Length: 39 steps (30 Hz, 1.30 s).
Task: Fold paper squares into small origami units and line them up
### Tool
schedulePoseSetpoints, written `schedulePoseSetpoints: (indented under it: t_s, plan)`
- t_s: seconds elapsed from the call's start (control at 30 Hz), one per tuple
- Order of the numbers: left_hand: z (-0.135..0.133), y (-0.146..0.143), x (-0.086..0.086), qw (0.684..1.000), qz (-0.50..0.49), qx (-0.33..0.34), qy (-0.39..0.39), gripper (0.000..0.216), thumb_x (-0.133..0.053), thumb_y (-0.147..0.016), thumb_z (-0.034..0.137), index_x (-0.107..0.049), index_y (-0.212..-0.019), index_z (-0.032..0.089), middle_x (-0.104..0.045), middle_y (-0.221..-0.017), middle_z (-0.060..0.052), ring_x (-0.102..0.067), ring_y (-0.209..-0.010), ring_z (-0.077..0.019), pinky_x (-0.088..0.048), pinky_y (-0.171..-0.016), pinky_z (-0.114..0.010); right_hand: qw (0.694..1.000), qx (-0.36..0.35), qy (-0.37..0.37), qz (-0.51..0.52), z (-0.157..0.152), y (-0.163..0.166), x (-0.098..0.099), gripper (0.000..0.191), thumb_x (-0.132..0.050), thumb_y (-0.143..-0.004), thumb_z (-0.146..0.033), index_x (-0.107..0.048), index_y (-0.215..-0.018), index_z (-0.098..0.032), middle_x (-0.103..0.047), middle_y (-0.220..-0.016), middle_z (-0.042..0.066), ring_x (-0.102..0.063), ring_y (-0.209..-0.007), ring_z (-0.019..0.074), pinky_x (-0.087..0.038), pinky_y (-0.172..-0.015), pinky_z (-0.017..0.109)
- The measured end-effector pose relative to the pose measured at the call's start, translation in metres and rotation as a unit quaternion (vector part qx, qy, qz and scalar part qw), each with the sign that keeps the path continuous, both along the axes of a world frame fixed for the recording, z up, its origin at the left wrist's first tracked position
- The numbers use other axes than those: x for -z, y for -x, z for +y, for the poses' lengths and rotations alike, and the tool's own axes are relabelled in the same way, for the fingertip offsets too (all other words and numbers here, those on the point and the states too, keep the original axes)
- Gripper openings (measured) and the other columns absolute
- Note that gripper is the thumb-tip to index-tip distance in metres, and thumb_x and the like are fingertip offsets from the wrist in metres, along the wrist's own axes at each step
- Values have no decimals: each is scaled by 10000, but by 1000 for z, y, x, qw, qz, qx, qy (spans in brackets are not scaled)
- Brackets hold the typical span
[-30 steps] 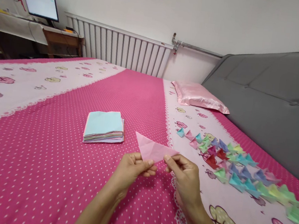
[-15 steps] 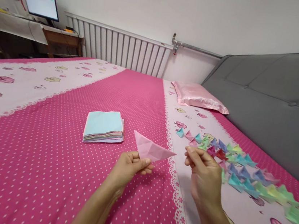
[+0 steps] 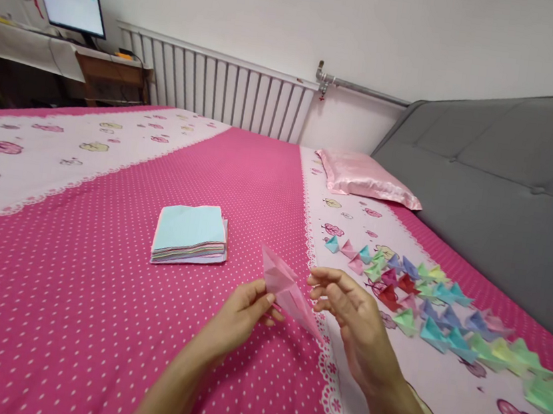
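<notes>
A pink paper boat [image 3: 285,287] is pinched at its left side between the thumb and fingers of my left hand [image 3: 246,307]. It is tilted, one point up and the other slanting down to the right, a little blurred. Close to its right side is my right hand [image 3: 351,317], fingers apart and curved, with nothing in them. Right of that hand, several folded paper boats [image 3: 449,317] in blue, green, yellow, red and purple stand in rows on the bedspread. A stack of coloured paper sheets [image 3: 191,233], light blue on top, lies to the left beyond my left hand.
The bed has a pink dotted bedspread [image 3: 85,291] with pale printed bands. A pink satin pillow [image 3: 365,176] lies against the grey headboard [image 3: 504,161] at right. Behind are a white radiator [image 3: 221,86] and a desk with a monitor [image 3: 70,2].
The paper boat has turned in my left hand, its right point swinging down. My right hand has moved left towards it, and its fingers have spread.
</notes>
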<state>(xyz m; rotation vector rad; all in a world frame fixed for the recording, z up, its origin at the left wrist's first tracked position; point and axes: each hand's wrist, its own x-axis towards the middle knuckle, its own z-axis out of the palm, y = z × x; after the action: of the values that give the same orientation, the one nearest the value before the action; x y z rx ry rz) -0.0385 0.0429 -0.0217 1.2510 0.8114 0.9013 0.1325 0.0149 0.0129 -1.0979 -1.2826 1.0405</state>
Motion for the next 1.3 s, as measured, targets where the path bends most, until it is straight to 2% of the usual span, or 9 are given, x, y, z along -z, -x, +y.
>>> schedulePoseSetpoints:
  t_s: [0.1,0.17,0.33,0.4,0.53,0.7,0.9,1.1,1.3]
  plan:
    - [-1,0,0,999,23,9,-41,221,-505,-794,321,-615,-859,142,-616,-788,-54,-552,-718,-153,-421,-680,-253,996,-56,5,-71,-4,5,-2,524,-661,-673,-358,-493,-1154,-235,-560,-1095,74,-553,-899,190,-472,-708,288]
    - [-2,0,0,996,47,8,-74,229,-499,-795,322,-627,-868,147,-620,-803,-53,-545,-744,-165,-414,-709,-266,992,-48,11,-118,-5,8,-2,587,-699,-629,-311,-482,-1170,-236,-563,-1106,78,-567,-875,191,-481,-690,295]
    - [-2,-1,3,989,87,1,-116,236,-502,-787,328,-642,-827,142,-627,-755,-45,-543,-731,-173,-410,-703,-272,988,-3,12,-156,-3,14,4,207,-601,-724,-278,-627,-906,-182,-658,-833,52,-605,-738,171,-475,-641,282]
    - [-1,-3,4,990,85,-13,-109,229,-515,-778,328,-639,-795,137,-624,-726,-42,-545,-702,-164,-408,-668,-256,987,20,8,-160,-1,14,7,154,-590,-735,-273,-644,-843,-177,-667,-799,49,-610,-709,171,-472,-627,280]
    - [1,-5,4,997,45,-45,-51,213,-575,-738,326,-612,-754,117,-616,-658,-36,-544,-607,-132,-396,-587,-225,991,66,19,-111,2,13,11,203,-614,-719,-299,-633,-872,-167,-677,-802,59,-619,-693,177,-485,-630,286]
    - [1,-4,0,997,5,-69,28,240,-661,-662,343,-587,-660,114,-601,-554,-19,-516,-502,-92,-380,-528,-197,997,28,64,-15,6,12,14,276,-668,-673,-325,-618,-877,-146,-677,-785,67,-632,-696,177,-499,-633,278]
    - [-2,-5,-3,995,-10,-94,35,265,-674,-650,364,-585,-628,116,-591,-530,-19,-508,-485,-85,-374,-514,-192,996,21,80,43,7,13,15,310,-705,-637,-336,-605,-858,-144,-638,-678,26,-608,-599,143,-480,-557,241]
    - [-1,-5,-3,992,-20,-110,53,276,-649,-672,385,-600,-671,114,-589,-563,-21,-513,-524,-93,-395,-539,-201,994,9,90,58,6,15,15,339,-714,-629,-334,-595,-886,-149,-597,-657,5,-587,-615,142,-470,-587,249]
    - [1,-1,-1,995,-7,-88,50,280,-590,-728,401,-587,-711,121,-577,-586,-15,-484,-518,-79,-344,-477,-173,991,-31,64,112,2,18,11,243,-613,-749,-346,-577,-927,-184,-608,-790,25,-555,-666,122,-437,-619,235]
